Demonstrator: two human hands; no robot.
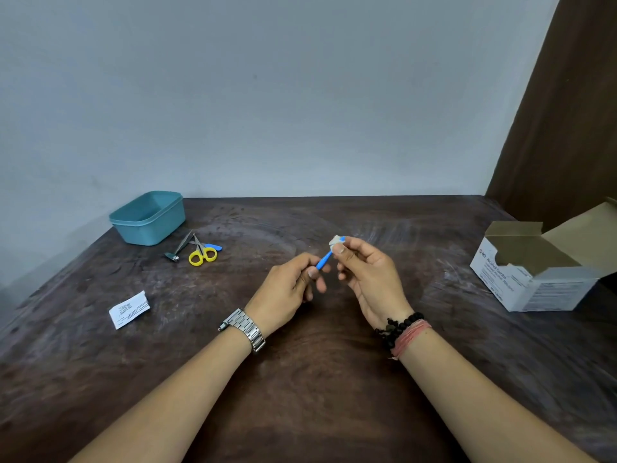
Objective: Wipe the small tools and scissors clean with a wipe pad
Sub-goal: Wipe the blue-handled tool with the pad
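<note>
Two hands meet above the middle of the dark wooden table (334,379), and both are mine. My left hand (287,289) pinches the lower end of a small blue tool (324,260) between thumb and curled fingers, so the shaft slants up and to the right toward my other hand. My right hand (364,272) has its thumb and forefinger closed around a white wipe pad (335,241), folded over the upper tip of the tool; the remaining fingers curl loosely behind. The tip is hidden under the pad, so I cannot tell what kind of tool it is. Well off to the left of my left hand and farther from me lie the yellow-handled scissors (202,253), blades pointing away, with a nail clipper (178,249) just beside them on their left and what seems to be another blue-handled piece (213,246) touching them on the right. Beyond those stands a teal plastic tub (148,217), near the wall. Nearer to me on the left, apart from everything, lies a torn white sachet (129,309). Far to the right of my right hand sits an open cardboard box of alcohol swabs (534,279), its flaps raised. A metal watch (245,329) circles my left wrist, and dark beads with a reddish thread (405,330) circle my right.
</note>
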